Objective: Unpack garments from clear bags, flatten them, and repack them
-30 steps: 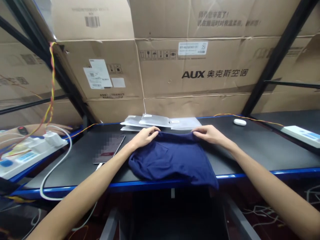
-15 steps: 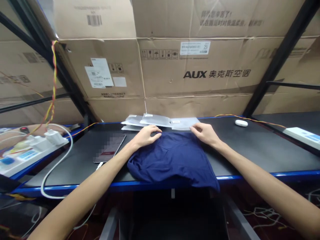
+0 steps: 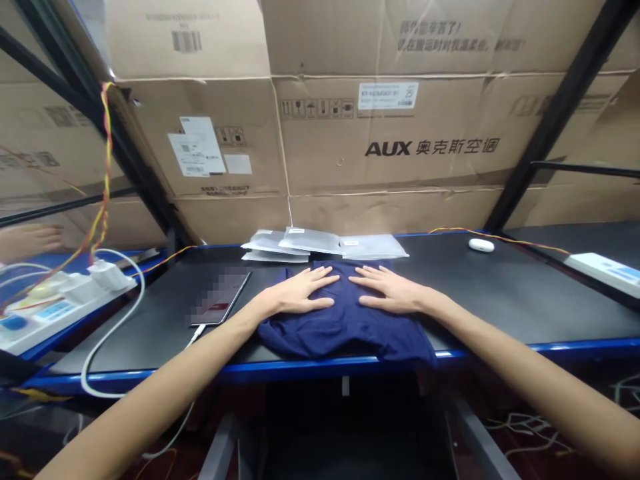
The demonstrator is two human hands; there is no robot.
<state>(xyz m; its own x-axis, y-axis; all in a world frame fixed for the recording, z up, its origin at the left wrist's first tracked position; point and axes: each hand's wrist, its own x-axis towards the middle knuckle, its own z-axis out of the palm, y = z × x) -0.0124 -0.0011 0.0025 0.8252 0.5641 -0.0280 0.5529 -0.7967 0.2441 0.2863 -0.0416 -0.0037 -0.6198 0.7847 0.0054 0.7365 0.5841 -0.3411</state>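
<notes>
A dark blue cloth (image 3: 345, 327) lies wrinkled on the black table, its lower right corner hanging over the blue front edge. My left hand (image 3: 303, 291) rests flat on the left part of the cloth, fingers spread and pointing right. Opposite it, my right hand (image 3: 393, 290) lies flat on the right part, fingers spread and pointing left. A strip of cloth shows between the two hands. Just behind the cloth are several translucent packets (image 3: 313, 241) with small white labels.
A phone (image 3: 220, 300) with a white cable lies left of the cloth. Power strips stand at the far left (image 3: 55, 310) and right (image 3: 607, 272). A small white case (image 3: 481, 245) sits at the back right. Another person's hand (image 3: 30, 241) shows at the left edge.
Both hands have moved from the cloth's far corners toward its middle and now lie flat with fingers spread. Another person's hand has come into view at the far left.
</notes>
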